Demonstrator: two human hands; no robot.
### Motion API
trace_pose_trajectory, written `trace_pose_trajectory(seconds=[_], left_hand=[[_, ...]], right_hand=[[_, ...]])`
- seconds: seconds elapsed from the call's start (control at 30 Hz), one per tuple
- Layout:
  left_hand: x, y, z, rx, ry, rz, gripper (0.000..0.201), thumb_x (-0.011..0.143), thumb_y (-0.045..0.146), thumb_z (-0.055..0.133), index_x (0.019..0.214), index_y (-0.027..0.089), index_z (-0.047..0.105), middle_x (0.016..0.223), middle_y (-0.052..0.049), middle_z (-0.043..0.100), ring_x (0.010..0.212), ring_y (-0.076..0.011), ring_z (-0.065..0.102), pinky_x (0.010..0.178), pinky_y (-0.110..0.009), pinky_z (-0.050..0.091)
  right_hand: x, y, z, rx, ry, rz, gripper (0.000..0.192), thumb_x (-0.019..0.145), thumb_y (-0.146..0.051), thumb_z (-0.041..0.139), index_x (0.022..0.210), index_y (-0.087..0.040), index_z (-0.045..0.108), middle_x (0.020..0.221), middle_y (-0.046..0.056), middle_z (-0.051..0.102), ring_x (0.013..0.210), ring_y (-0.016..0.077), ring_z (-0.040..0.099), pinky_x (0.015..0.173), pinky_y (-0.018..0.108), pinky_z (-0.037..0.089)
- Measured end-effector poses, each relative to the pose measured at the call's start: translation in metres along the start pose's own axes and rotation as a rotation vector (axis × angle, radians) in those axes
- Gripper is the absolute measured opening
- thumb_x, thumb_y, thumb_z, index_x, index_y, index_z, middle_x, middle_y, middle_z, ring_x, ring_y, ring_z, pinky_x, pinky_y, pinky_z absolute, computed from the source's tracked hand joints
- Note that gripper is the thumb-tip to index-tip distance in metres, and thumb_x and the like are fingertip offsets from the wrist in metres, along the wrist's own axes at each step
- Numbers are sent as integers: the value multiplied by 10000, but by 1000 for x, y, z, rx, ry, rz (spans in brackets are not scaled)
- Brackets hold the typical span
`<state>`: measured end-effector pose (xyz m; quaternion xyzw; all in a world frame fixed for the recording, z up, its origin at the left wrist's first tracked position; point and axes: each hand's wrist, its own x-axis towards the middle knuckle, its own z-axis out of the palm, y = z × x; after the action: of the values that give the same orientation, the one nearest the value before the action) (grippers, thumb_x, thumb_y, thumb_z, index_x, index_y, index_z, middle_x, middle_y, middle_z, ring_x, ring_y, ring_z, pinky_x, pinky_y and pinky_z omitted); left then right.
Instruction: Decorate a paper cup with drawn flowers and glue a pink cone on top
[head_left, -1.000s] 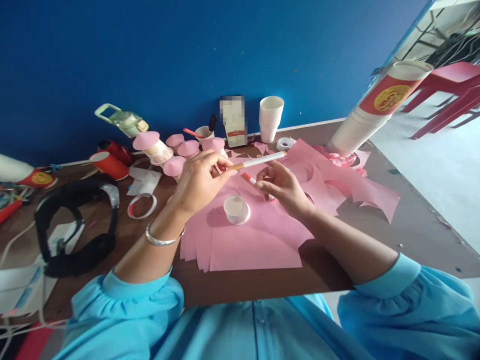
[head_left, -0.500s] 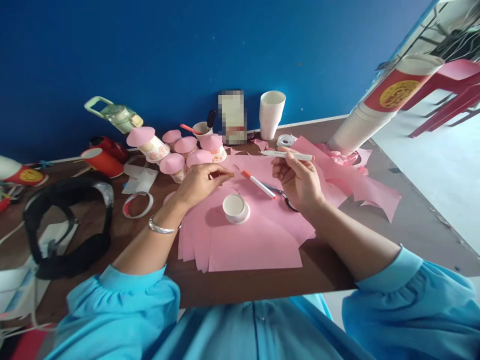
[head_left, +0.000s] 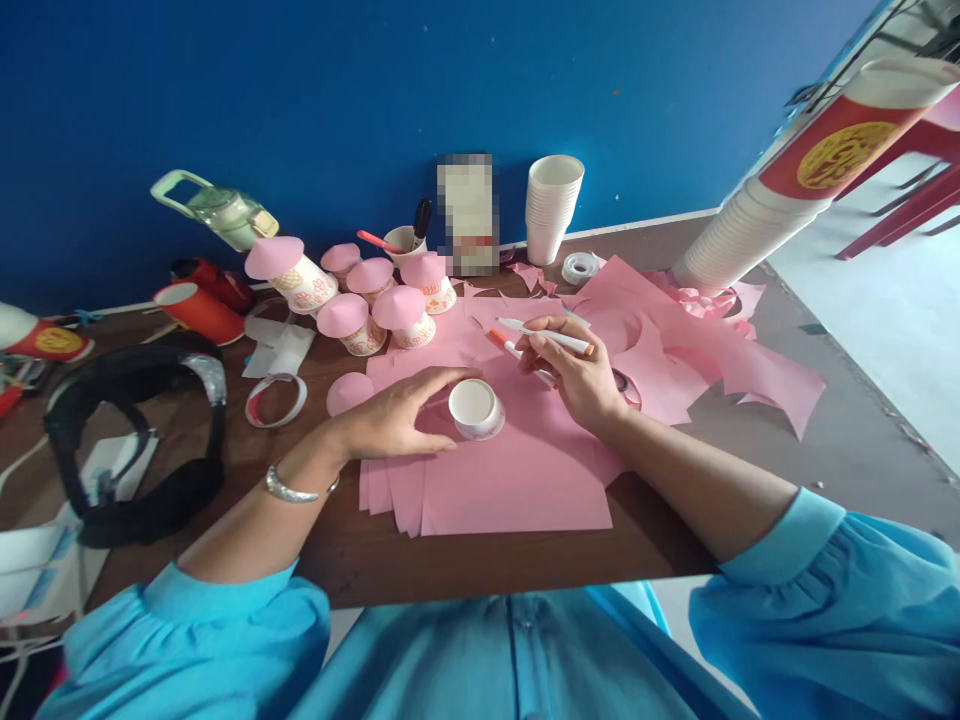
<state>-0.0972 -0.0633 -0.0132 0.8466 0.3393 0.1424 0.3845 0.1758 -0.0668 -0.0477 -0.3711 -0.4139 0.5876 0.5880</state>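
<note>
My left hand (head_left: 390,420) curls around a small white paper cup (head_left: 474,408) that stands upside down on a sheet of pink paper (head_left: 525,480), index finger and thumb at its sides. My right hand (head_left: 581,378) hovers just right of the cup and holds a white marker (head_left: 544,336) crosswise in its fingers. An orange-capped marker (head_left: 501,343) shows below the white one, partly hidden by that hand; whether it is held or lying on the paper I cannot tell.
Several pink-topped cups (head_left: 352,310) stand behind the paper, a cut pink disc (head_left: 349,392) beside them. At the back are a white cup stack (head_left: 553,205) and a tape roll (head_left: 579,267). A long cup stack (head_left: 757,220) lies right. Headphones (head_left: 131,450) lie left.
The white marker passed from my left hand to my right. My left hand came down and closed around the upturned cup; my right hand dropped closer to it.
</note>
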Motion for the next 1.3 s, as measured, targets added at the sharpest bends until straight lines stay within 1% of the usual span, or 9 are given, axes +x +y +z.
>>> trace_pose_trajectory(seconds=[0.23, 0.33, 0.47, 0.67, 0.77, 0.9, 1.03, 1.13, 1.3], left_hand=[[9, 7, 33, -572, 312, -68, 616, 853, 480, 855, 1384, 232, 664, 1389, -140, 734, 1273, -316, 702, 1026, -435, 609], [17, 13, 37, -847, 306, -95, 552, 901, 523, 785, 1363, 240, 678, 1308, -121, 760, 1169, -291, 731, 902, -376, 621], [26, 14, 44, -1006, 301, -107, 484, 931, 518, 725, 1323, 236, 690, 1194, -102, 778, 1099, -271, 737, 861, -356, 604], [28, 13, 60, -1101, 317, -149, 515, 974, 521, 658, 1414, 254, 636, 1215, -102, 763, 1138, -271, 730, 949, -395, 602], [24, 11, 62, -1054, 258, -84, 695, 900, 550, 772, 1512, 300, 561, 1284, -110, 740, 1189, -291, 715, 972, -413, 604], [21, 4, 60, -997, 188, -61, 939, 789, 364, 929, 1592, 378, 444, 1377, -99, 699, 1213, -271, 707, 996, -402, 598], [22, -2, 58, -1035, 239, -97, 788, 800, 507, 912, 1470, 307, 547, 1355, -119, 709, 1174, -268, 723, 939, -374, 615], [26, -2, 58, -1074, 286, -126, 654, 902, 670, 752, 1388, 257, 609, 1283, -131, 741, 1118, -258, 752, 900, -366, 628], [28, 1, 61, -1094, 294, -115, 537, 998, 667, 624, 1340, 255, 655, 1214, -112, 760, 1140, -240, 758, 971, -381, 617]], right_hand=[[-6, -5, 1, -107, 0, -122, 395, 903, -601, 804, 1071, -261, 694, 906, -13, 694, 692, 127, 659, 698, 322, 588], [-13, -7, 1, -192, -50, -231, 387, 969, -615, 726, 1159, -285, 653, 1014, 4, 666, 748, 136, 680, 731, 335, 603], [-22, -4, 2, -443, -202, -405, 439, 940, -473, 814, 1272, -293, 590, 1114, 28, 646, 822, 157, 692, 790, 354, 608], [-26, 2, 6, -792, -241, -624, 416, 969, -294, 778, 1322, -276, 559, 1028, 26, 634, 821, 186, 678, 827, 394, 599], [-28, 2, 7, -862, -254, -624, 452, 987, -354, 766, 1367, -275, 533, 1124, 67, 653, 856, 200, 689, 831, 402, 605], [-30, 1, 8, -876, -273, -624, 503, 991, -400, 767, 1409, -275, 517, 1192, 94, 664, 910, 214, 692, 854, 406, 608], [-30, -2, 7, -852, -268, -586, 512, 989, -396, 763, 1416, -279, 505, 1111, 68, 666, 826, 198, 675, 820, 408, 610], [-29, -5, 7, -819, -239, -582, 388, 996, -332, 742, 1317, -279, 531, 965, 15, 637, 781, 182, 662, 799, 385, 601], [-28, -3, 8, -833, -220, -637, 344, 980, -342, 776, 1214, -280, 533, 923, 0, 615, 778, 179, 657, 764, 355, 585]])
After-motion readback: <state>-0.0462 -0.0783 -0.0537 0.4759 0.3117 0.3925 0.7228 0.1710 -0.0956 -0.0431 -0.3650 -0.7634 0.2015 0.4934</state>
